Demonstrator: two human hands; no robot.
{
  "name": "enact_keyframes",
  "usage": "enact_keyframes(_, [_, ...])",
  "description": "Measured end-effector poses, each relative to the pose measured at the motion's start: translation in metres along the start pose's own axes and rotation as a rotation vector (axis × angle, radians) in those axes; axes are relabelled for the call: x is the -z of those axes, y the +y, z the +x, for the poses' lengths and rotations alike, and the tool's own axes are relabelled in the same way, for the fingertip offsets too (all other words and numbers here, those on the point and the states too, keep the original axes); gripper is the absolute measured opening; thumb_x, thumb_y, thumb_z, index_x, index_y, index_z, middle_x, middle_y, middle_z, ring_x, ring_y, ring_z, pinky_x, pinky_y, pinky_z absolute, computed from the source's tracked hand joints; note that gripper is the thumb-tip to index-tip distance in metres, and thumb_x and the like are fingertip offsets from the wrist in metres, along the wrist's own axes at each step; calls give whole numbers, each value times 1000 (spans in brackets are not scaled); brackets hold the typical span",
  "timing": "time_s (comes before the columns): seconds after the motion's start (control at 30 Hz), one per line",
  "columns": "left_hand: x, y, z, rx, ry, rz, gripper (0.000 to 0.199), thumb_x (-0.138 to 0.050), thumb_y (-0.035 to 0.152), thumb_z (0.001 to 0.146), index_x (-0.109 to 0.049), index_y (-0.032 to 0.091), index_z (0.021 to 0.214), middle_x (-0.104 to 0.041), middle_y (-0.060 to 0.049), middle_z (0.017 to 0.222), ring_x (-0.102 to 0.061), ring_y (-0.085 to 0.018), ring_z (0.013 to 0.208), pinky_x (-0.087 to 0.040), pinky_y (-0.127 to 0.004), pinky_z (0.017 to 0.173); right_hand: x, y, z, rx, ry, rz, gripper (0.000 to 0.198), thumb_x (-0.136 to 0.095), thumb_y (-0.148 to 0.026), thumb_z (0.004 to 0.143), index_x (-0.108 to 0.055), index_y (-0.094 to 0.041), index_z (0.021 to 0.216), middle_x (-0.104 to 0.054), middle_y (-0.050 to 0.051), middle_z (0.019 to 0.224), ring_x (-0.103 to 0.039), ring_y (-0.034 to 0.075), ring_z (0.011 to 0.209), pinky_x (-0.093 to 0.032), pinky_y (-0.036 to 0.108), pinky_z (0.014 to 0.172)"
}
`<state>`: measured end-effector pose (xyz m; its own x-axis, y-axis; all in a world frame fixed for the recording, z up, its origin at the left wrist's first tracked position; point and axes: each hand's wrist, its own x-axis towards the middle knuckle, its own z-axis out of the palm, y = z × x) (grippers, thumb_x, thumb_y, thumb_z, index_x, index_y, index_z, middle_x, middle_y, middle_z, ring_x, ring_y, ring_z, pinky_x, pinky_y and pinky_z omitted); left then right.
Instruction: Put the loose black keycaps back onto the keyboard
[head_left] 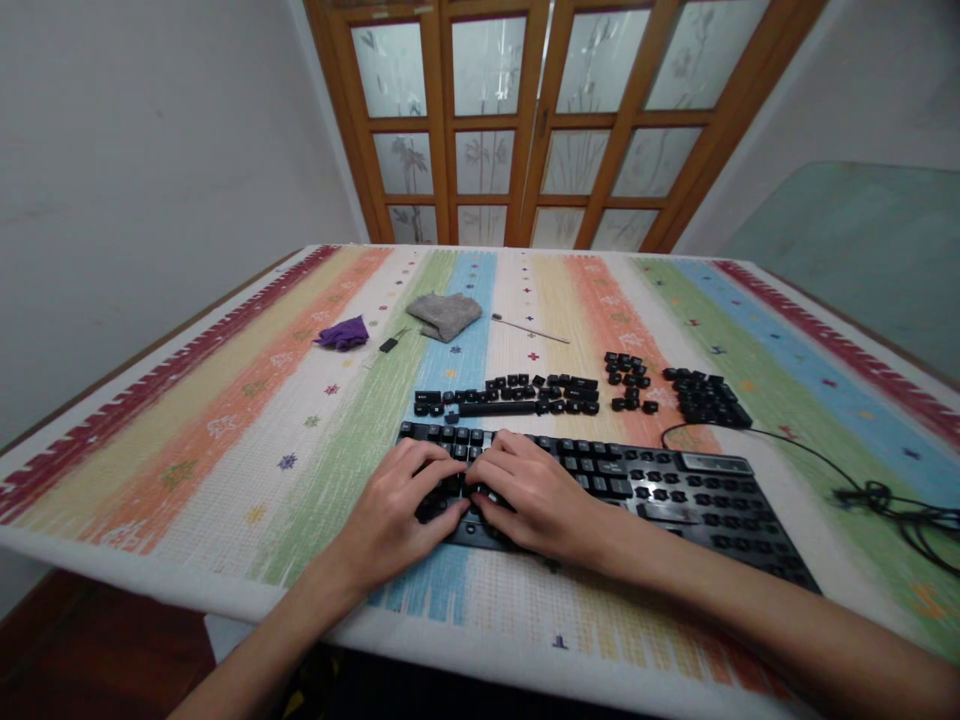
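Note:
A black computer keyboard (592, 470) lies near the front of the table, partly covered by my hands. Its upper left part carries keycaps, while the right part shows bare switch mounts. My left hand (401, 500) rests on its left end, thumb and index finger apart on either side of some keys. Over the keys beside it bends my right hand (532, 495), thumb and index finger curled round a black keycap (489, 492). Whether that keycap is seated or lifted is hidden. Behind the keyboard, loose keycaps (517, 392) lie in rows with a long space bar (499, 409).
More loose keycaps lie in a small group (628, 370) and a block (705, 397) to the right. A cable (874, 495) coils at the right edge. Farther back are a purple cloth (343, 334), a small black object (388, 345), a grey cloth (444, 315) and a thin stick (531, 329).

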<state>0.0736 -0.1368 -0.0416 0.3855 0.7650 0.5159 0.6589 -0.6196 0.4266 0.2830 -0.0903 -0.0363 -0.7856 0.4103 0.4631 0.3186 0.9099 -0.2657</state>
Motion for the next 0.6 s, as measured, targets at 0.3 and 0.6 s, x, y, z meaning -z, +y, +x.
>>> enact_keyframes(0.3, [-1, -2, 1, -32, -20, 23, 11, -63, 15, 89, -68, 17, 99, -63, -7, 100, -57, -21, 94, -51, -38, 83, -3, 0, 1, 13, 10, -25, 17, -49, -14, 95, -65, -10, 93, -64, 9, 83, -48, 22, 79, -43, 36, 74])
enact_keyframes(0.6, [-2, -2, 3, -43, -35, 41, 12, -62, 16, 91, -68, 17, 101, -63, -7, 101, -57, -21, 95, -51, -38, 85, -4, 0, 0, 1, 31, -2, 17, -52, -15, 94, -67, -11, 88, -66, 11, 92, -50, 22, 85, -47, 37, 78])
